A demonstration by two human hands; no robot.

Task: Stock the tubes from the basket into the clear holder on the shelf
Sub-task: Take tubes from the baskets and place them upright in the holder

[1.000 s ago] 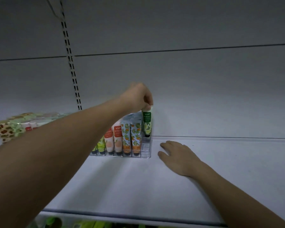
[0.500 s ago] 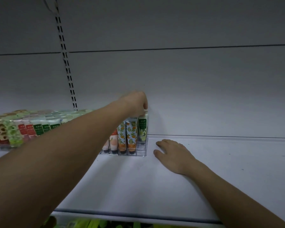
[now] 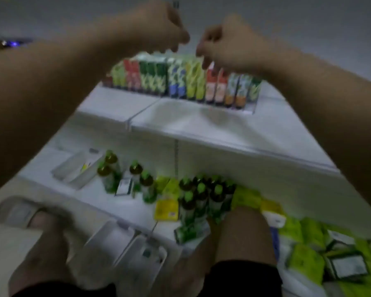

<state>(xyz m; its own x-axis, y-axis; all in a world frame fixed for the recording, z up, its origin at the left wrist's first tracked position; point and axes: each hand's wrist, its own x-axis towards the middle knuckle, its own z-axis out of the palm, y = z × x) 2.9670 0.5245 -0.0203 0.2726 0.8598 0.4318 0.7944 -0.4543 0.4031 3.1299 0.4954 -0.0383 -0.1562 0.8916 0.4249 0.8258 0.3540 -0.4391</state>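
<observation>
Frame blurred. Left hand [image 3: 159,26] and right hand [image 3: 227,41]: both grips curled, nothing visibly held, contact we cannot tell. Tubes [image 3: 186,80] stand in clear holder [image 3: 250,108] on shelf [image 3: 180,123], just below grips. Basket not seen. We judge: next tube upright, seat in free slot, avoid knocking neighbours.

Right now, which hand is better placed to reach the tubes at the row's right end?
Right, probably. The right hand hovers just above the red-and-white tubes near that end; the left hand is higher and over the row's left half. Blur hides both grips.
</observation>
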